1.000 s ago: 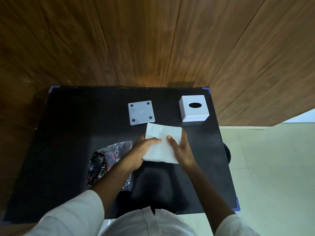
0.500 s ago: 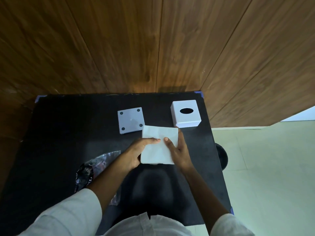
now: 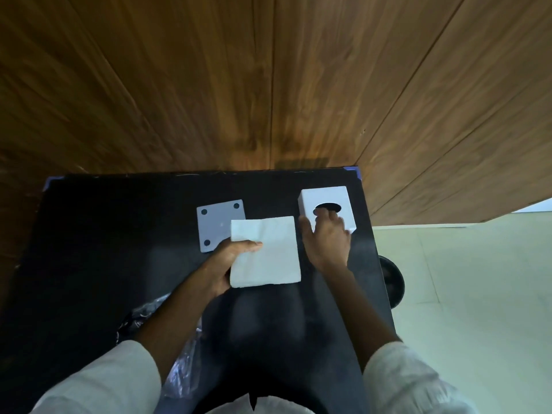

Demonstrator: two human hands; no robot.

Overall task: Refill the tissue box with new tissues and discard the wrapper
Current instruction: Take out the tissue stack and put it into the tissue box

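- Table (image 3: 89,234), black-topped, stands with its far edge tight against a wood-panelled wall (image 3: 268,85); its right edge borders pale floor (image 3: 478,294), where a dark round object (image 3: 392,282) sits just beside that edge, partly hidden by it.
- Open room: the left half of the tabletop is bare dark surface; everything in use is crowded into the far right quarter.
- Tissue box (image 3: 327,206), one, white, upright at the far right corner, close to both the far and right edges, its dark oval opening facing up.
- Base plate (image 3: 218,224), one, grey, square, lying flat to the left of the box. Three dark dots show at its corners; the fourth corner is covered by the tissues.
- Tissue stack (image 3: 265,253), one, white, square, held between plate and box, overlapping the plate's near right corner.
- Left hand (image 3: 227,261) pinches the stack at its left edge, thumb pressed on top, fingers hidden beneath.
- Right hand (image 3: 327,239) rests on the box's near side, fingers curled over the top at the opening, thumb against the left face. How firmly it clamps the box cannot be told.
- Wrapper (image 3: 182,375), one, clear crinkled plastic, lies near the front edge, largely hidden under the left forearm.
- Sleeves, two, white.
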